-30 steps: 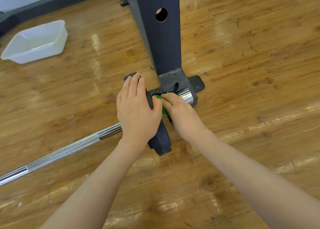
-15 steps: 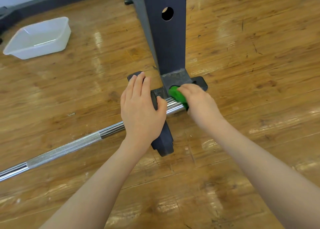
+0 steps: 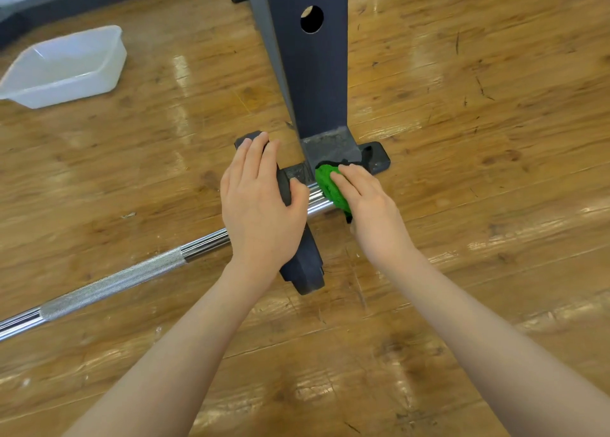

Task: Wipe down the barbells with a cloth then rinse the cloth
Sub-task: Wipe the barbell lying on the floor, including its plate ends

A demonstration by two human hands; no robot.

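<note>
A chrome barbell point(image 3: 125, 280) lies on the wooden floor, running from the lower left up to a black weight plate point(image 3: 302, 265) at the centre. My left hand point(image 3: 260, 205) rests on top of the plate, fingers laid over its rim and thumb on its right face. My right hand point(image 3: 366, 199) holds a green cloth point(image 3: 326, 181) wrapped around the bar's sleeve end, just right of the plate. A short shiny stretch of sleeve point(image 3: 317, 202) shows between the plate and the cloth.
A dark steel rack upright point(image 3: 313, 73) with a round hole stands directly behind the bar end, on a black base foot point(image 3: 376, 157). A white plastic basin point(image 3: 66, 67) sits on the floor at the far left. A dark skirting runs along the back wall.
My right hand has slid the green cloth outward along the sleeve, from beside the plate to the bar's end. The left hand stays on the plate.
</note>
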